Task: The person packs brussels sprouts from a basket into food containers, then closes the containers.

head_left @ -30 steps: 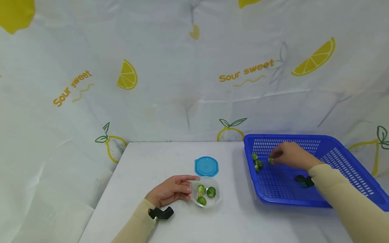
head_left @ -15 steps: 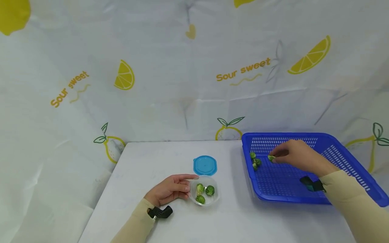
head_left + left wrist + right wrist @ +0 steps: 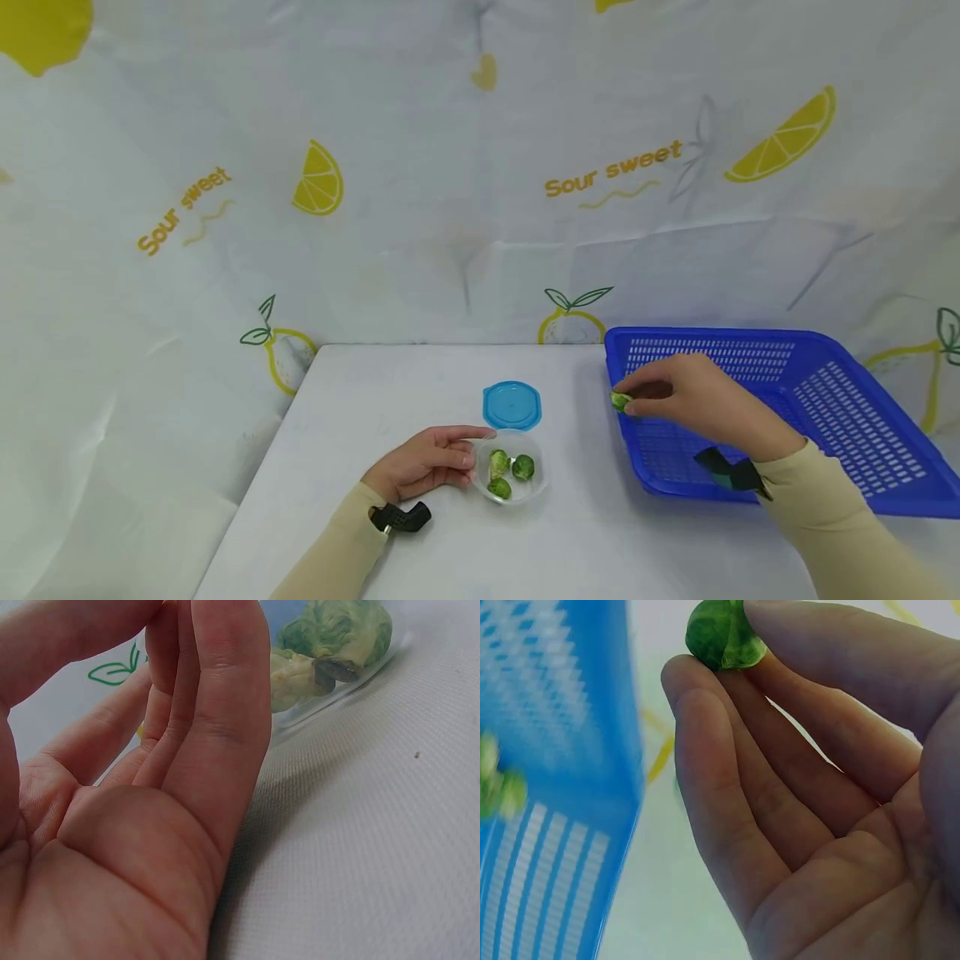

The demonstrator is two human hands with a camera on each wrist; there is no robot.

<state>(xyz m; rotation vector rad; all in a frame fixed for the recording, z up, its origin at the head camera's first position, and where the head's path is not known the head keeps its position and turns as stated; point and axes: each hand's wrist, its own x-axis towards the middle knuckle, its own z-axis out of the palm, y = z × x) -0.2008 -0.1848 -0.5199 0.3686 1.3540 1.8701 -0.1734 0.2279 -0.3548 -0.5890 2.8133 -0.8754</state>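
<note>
Brussels sprout (image 3: 620, 402) hangs at the basket's left rim (image 3: 634, 457), right hand (image 3: 693, 404) pinching it, left hand (image 3: 425, 461) gripping a bowl (image 3: 527, 492) farther left.

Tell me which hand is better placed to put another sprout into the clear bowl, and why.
Probably the right hand: it pinches a sprout by the left rim of the blue basket. The left hand is occupied, holding the clear bowl at its side.

- A sheeted-off work spot; the kind of room cannot be told.
- White sheeting (image 3: 420, 250) printed with lemon slices (image 3: 783, 137) hangs behind the white table (image 3: 375, 392), along its far edge.
</note>
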